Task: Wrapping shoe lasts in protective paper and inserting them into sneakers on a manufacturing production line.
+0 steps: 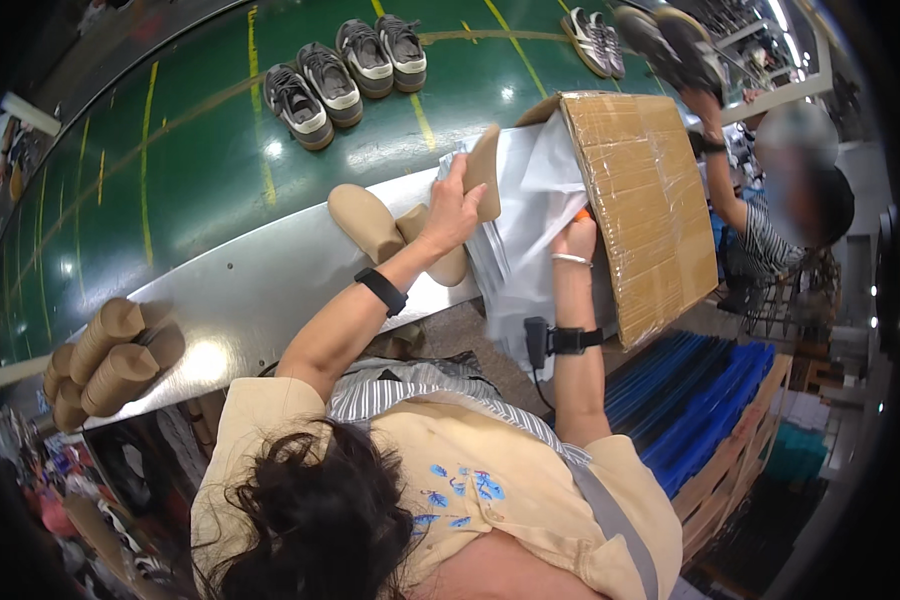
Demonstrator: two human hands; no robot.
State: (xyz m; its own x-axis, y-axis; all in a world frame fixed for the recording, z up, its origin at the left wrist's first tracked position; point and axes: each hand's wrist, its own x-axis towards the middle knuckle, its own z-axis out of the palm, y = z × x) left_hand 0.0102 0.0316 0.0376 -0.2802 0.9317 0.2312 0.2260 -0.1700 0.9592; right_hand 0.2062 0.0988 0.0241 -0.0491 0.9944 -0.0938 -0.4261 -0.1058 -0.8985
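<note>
My left hand (454,208) is closed on a brown moulded shoe insert (484,172), held upright over the metal ledge. Just left of it, more brown shoe inserts (363,222) lie on the ledge. My right hand (574,238) is closed at the edge of the white tissue paper (515,250), pinching a sheet; a small orange bit shows at its fingertips. The paper is a thick stack of loose sheets, partly lifted and creased. It lies against an open cardboard box (655,215) covered in clear tape, which stands tilted to the right of my right hand.
Two pairs of grey-and-white sneakers (332,80) stand on the green conveyor belt (195,140). Another pair (594,43) is farther right. Stacked brown inserts (120,360) sit on the ledge's left end. A co-worker (770,215) at right holds shoes. Blue sheets (705,410) fill a wooden crate.
</note>
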